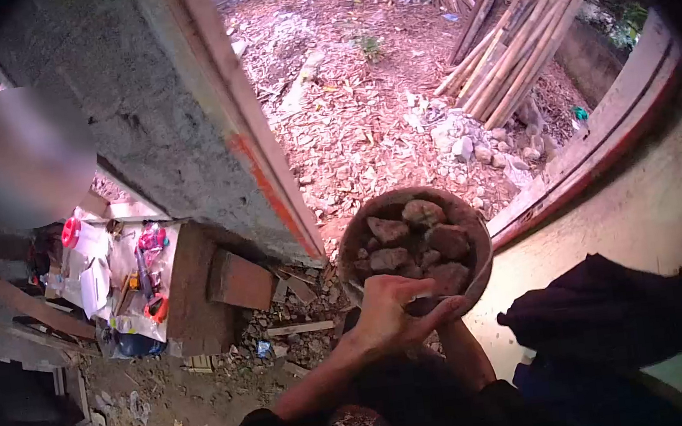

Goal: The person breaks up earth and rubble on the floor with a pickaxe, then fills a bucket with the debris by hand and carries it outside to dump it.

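A round, dirt-stained bucket (479,239) in front of me holds several rough, brownish stones (390,259). My left hand (390,312) is closed at its near rim, thumb and fingers bent around the edge. From below on the right, my right forearm (465,357) reaches up to the bucket's underside. The bucket and my left hand hide the fingers of my right hand.
A doorway frame (246,152) borders leaf-covered ground with rubble (463,136) and stacked bamboo poles (535,35). Left, tools lie on a cluttered table (125,271) beside a blurred person. Dark cloth (604,309) hangs at right. Bricks and debris (262,331) litter the floor.
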